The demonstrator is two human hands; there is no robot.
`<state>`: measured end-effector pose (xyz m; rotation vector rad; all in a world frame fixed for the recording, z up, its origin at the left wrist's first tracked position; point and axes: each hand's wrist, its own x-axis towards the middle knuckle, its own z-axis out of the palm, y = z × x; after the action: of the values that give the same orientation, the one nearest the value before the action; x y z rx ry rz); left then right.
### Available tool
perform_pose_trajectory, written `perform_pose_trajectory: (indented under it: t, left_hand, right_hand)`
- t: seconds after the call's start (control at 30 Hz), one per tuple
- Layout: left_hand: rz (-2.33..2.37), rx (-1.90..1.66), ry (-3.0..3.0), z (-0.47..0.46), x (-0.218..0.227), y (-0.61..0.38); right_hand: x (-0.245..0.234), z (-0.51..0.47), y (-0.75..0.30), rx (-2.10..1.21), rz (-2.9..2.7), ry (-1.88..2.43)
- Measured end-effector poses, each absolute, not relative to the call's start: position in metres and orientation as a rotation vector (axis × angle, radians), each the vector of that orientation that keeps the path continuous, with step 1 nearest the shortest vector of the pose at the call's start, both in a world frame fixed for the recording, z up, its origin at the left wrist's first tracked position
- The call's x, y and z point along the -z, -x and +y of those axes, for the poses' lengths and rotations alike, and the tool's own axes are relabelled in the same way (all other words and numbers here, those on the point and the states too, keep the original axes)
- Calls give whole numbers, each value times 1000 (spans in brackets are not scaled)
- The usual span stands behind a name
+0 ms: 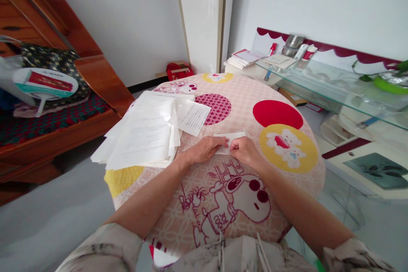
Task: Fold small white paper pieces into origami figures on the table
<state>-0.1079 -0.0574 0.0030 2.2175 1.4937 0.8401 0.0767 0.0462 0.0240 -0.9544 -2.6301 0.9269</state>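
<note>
- Your left hand [207, 148] rests, fingers extended, on small white paper [233, 135]; your right hand [245, 149] curls at its edge, grip unclear.
- Leftward: loose printed sheets [145, 131].
- Beneath: rounded, cloth-covered desk [242, 93].
- Beyond: pale wall [140, 17].

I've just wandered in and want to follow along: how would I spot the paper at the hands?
Find the round, cloth-covered table. Near its middle, the left hand and right hand are at a small white paper. It is far smaller than the piled sheets to its left.
</note>
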Motion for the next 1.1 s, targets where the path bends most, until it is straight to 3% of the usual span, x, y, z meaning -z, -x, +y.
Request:
perform_pose_trajectory:
  t: [0.83, 1.1]
  left_hand:
    - [1547, -974, -2079, -53, -1, 112]
    - [1499, -1032, -2083, -53, 2, 118]
  right_hand:
    - [-45, 22, -61, -661, -2817, 1176]
    - [-35, 8, -49, -423, -2909, 1106]
